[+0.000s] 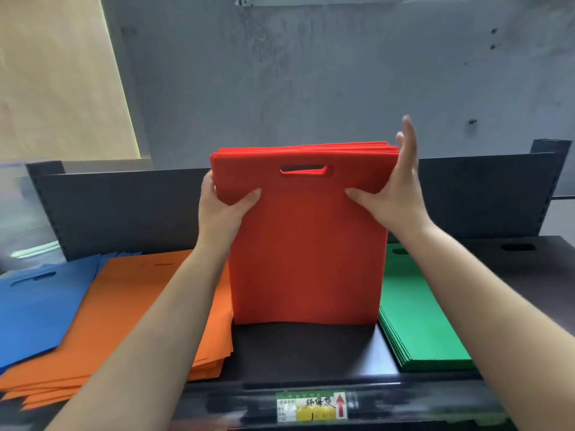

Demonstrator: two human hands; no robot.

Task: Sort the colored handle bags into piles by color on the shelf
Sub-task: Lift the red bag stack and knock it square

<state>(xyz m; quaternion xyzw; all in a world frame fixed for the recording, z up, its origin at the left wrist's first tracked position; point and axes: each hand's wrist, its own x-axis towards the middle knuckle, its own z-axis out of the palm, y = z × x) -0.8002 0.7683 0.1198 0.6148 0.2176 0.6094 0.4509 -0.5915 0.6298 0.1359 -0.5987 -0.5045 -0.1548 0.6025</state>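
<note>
A stack of several red handle bags (306, 250) stands upright on its bottom edge in the middle of the dark shelf (305, 353). My left hand (222, 209) grips the stack's left edge, thumb on the front and fingers behind. My right hand (395, 194) is at the right edge with its thumb pressed on the front and its fingers straight up alongside the stack. An orange pile (133, 306) lies flat to the left, with a blue pile (34, 309) beyond it. To the right of the red stack lies a green pile (417, 315).
A dark bag or pile (510, 269) with a handle slot lies at the far right of the shelf. The shelf's dark back panel (124, 206) rises behind the piles. A label with a red arrow (311, 405) sits on the front edge.
</note>
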